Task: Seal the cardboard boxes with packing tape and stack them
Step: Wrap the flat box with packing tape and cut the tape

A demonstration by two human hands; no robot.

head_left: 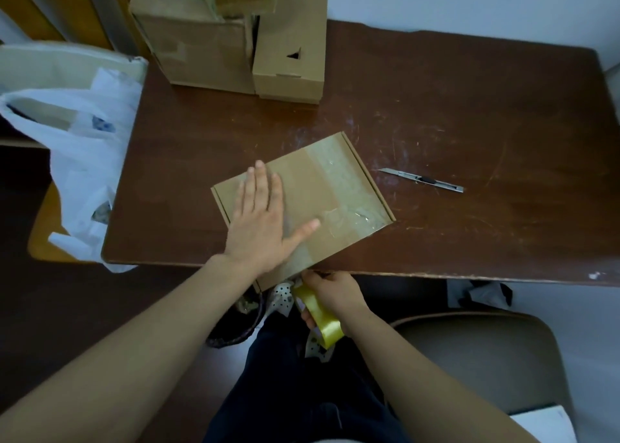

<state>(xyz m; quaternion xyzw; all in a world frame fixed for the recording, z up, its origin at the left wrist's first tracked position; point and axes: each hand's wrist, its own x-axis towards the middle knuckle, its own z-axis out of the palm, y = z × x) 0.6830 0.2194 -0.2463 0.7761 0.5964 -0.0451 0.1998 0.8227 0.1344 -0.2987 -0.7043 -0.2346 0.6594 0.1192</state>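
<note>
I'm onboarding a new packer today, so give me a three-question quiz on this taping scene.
1. True or false: the left hand lies flat on the flat brown cardboard box.
2. Which holds the yellow roll of packing tape? A) the left hand B) the right hand
3. Fill in: seen from the person, the silver utility knife lies on the dark brown wooden table to the box's ____.

Key: 1 true; 2 B; 3 right.
</note>
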